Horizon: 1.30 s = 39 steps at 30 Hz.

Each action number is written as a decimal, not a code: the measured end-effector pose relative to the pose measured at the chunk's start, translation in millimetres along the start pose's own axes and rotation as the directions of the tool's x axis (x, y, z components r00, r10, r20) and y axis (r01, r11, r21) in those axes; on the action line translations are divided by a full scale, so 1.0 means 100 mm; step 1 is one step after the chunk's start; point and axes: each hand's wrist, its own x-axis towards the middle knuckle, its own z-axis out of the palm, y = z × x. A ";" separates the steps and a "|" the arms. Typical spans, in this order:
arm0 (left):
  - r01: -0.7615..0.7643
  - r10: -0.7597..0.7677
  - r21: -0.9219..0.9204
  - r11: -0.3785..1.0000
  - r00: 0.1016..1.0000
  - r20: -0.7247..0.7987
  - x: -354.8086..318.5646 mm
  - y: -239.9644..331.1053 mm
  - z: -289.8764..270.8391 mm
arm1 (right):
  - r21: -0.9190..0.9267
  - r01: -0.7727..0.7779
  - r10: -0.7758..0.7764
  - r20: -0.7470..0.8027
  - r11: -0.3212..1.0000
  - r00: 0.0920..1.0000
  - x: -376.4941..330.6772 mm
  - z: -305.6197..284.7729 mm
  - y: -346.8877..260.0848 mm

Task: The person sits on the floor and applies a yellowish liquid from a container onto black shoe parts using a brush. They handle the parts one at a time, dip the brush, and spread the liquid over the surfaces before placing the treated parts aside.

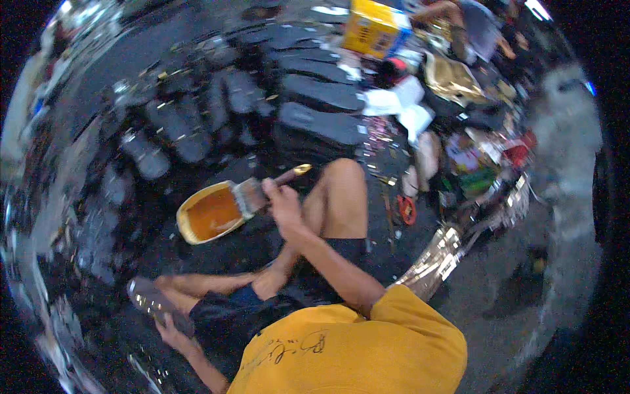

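My right hand (283,205) is closed round the handle of a wide flat brush (249,196). The brush head lies at the right end of a pale, cut-open container (185,231) that holds an orange-brown liquid (211,213). Whether the bristles are in the liquid cannot be made out. At the lower left, my left hand (172,332) grips a dark grey shoe sole (149,299) with shiny spots along its face. Between the two hands are my bent legs, with the container just beyond them.
Dark soles (320,123) lie in rows ahead, with more soles (144,154) spread at the left. A yellow box (376,29), white sheets (398,102), gold material (453,79) and shiny foil (438,255) lie to the right. Another person's arm (441,12) shows at the far right.
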 end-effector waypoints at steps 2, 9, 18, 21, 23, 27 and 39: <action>-0.027 0.027 0.011 1.000 1.000 -0.005 0.08 -0.03 -0.04 | 0.140 -0.153 0.134 0.140 0.978 0.981 0.07 0.10 0.06; -0.407 0.400 0.024 0.913 0.905 0.142 0.09 -0.49 0.13 | 0.031 -0.219 0.221 -0.103 0.975 0.970 0.54 0.11 0.66; -0.341 0.342 -0.026 0.940 0.934 0.099 0.35 -1.01 -0.55 | -0.330 0.450 -0.557 -0.552 0.829 0.621 -0.30 -2.54 -1.05; 0.011 -0.003 -0.103 0.995 0.997 0.079 0.37 -0.99 -0.34 | -0.587 0.112 -0.581 -0.719 0.801 0.381 -0.24 -4.82 -0.45; -0.089 0.112 -0.148 0.985 0.982 0.155 0.53 -1.26 -0.48 | -0.827 -0.175 -0.701 -0.550 0.535 0.454 -0.12 -5.34 -0.28; -0.162 0.176 -0.092 0.982 0.970 0.168 0.46 -1.01 -0.56 | -0.924 -0.187 -0.593 -0.361 0.335 0.720 0.11 -5.05 -0.08; 0.101 -0.096 -0.310 0.945 0.995 0.030 0.01 -0.19 0.07 | -0.791 -0.332 -0.507 -0.593 0.515 0.625 0.06 -5.42 0.14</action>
